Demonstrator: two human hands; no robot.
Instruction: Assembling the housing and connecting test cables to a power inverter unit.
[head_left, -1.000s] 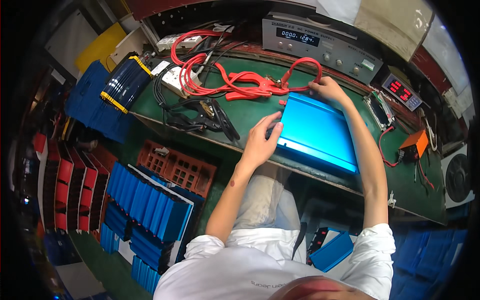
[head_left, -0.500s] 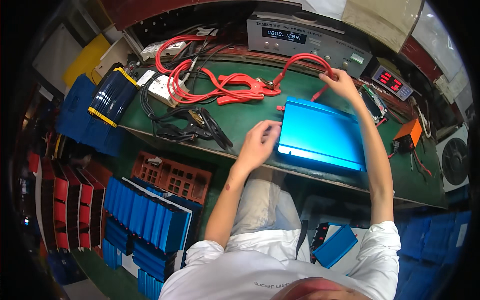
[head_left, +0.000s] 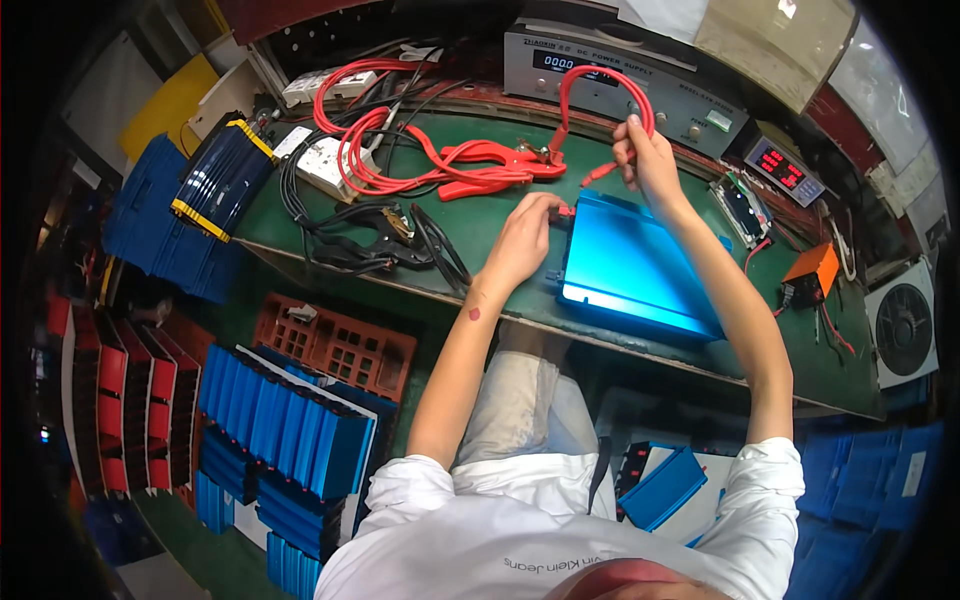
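A blue metal box [head_left: 640, 262], finned along its edge, lies flat on the green bench under my right forearm. At its left end, near the far corner, my left hand [head_left: 523, 238] has its fingertips closed at a red terminal knob [head_left: 568, 212]. My right hand [head_left: 648, 160] grips a thick red cable [head_left: 612, 74] above the box's far side. The cable's free red end [head_left: 592, 180] hangs just beyond the far left corner, apart from the terminal. Its other end runs to a red clamp [head_left: 500, 165] lying on the bench.
Black clamps and cables [head_left: 385, 245] lie left of the box, beside a white power strip [head_left: 335, 168]. A grey power supply [head_left: 690, 105] stands behind. To the right are a small red-digit meter [head_left: 785, 168] and an orange block [head_left: 812, 270]. Blue boxes [head_left: 290, 425] are stacked low on the left.
My left hand has moved away from me along the box's left end to the red terminal. My right hand has shifted left, carrying the cable's free end toward that corner.
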